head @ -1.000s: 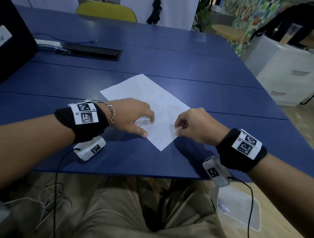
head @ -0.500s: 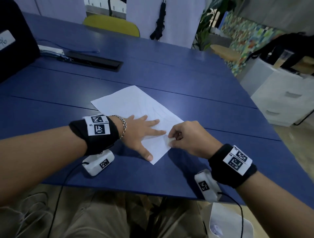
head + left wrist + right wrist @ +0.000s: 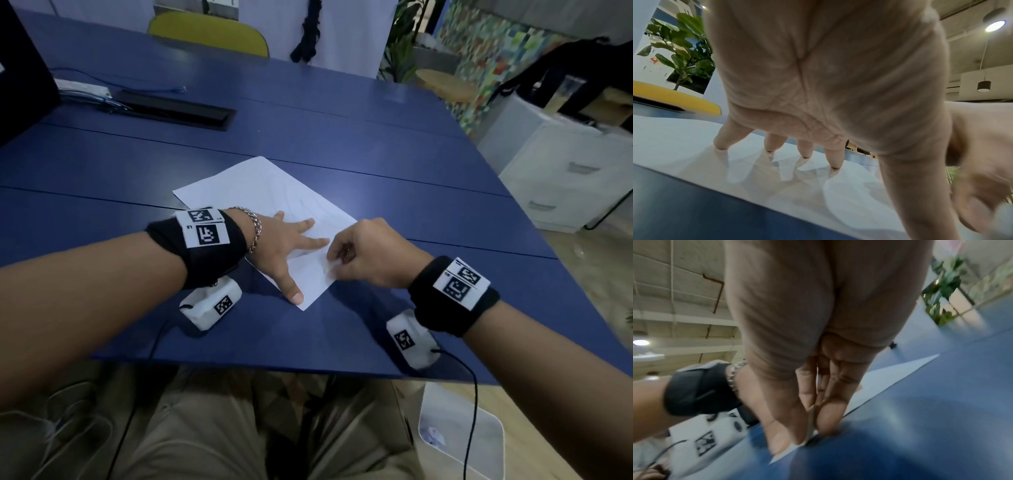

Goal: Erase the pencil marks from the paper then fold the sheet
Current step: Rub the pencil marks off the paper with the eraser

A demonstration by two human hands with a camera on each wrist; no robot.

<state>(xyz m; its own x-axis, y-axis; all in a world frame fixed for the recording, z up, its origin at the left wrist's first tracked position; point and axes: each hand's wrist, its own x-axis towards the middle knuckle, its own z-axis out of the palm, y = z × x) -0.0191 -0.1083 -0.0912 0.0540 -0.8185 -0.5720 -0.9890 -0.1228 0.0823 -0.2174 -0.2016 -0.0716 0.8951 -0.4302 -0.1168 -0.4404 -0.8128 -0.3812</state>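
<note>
Paper (image 3: 260, 186), L hand (image 3: 282, 245) flat on it

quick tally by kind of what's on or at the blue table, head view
Paper sheet: 1
Hands on the sheet, left hand flat and right hand pinching a small pale piece, likely an eraser: 2
White wrist camera boxes: 2
Black cable tray: 1
Yellow chair: 1
Total: 7

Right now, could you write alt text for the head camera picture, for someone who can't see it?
Seen from above, a person's left hand presses flat, fingers spread, on a white sheet of paper lying on a blue table. The right hand, fingers curled, works at the sheet's near right edge, seemingly pinching a small eraser. Both wrists wear black bands with square printed markers.
</note>
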